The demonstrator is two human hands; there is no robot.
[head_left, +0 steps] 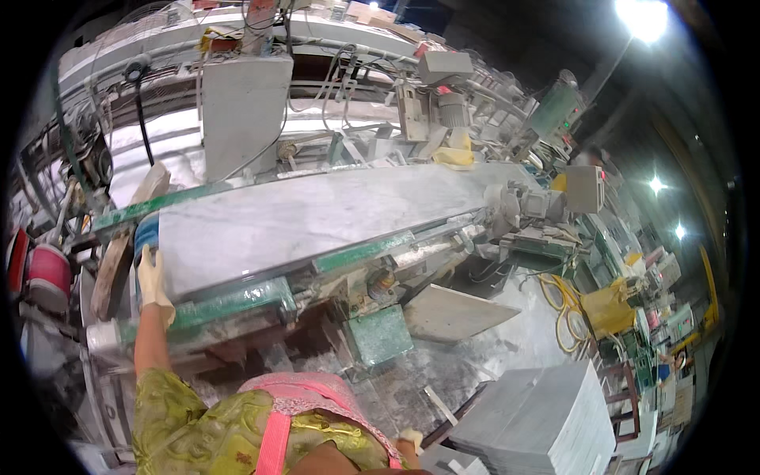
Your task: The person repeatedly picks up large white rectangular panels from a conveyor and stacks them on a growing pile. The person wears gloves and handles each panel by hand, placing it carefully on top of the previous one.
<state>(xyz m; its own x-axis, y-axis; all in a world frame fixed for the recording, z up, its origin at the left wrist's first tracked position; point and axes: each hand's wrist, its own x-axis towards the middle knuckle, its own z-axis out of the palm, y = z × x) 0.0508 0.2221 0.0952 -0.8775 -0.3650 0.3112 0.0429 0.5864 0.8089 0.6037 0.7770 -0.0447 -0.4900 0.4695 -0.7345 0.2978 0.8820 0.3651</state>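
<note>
A long white marble slab (pixel 317 218) with grey veins lies along a green-framed machine bed. My left hand (pixel 153 281), in a cream glove, rests at the slab's left end beside a blue roller (pixel 146 232). Its fingers are stretched out, with the thumb apart, against the end edge. Low in the picture is my right hand (pixel 411 438), also gloved, near a stack of grey stone slabs (pixel 526 419). Only a small part of it shows, and its fingers cannot be made out.
A motor unit (pixel 534 204) stands at the bed's right end. Below the bed are a green box (pixel 380 336) and a tilted flat board (pixel 455 311). A yellow hose (pixel 562 313) lies coiled to the right. At far left sits a pink spool (pixel 49 277).
</note>
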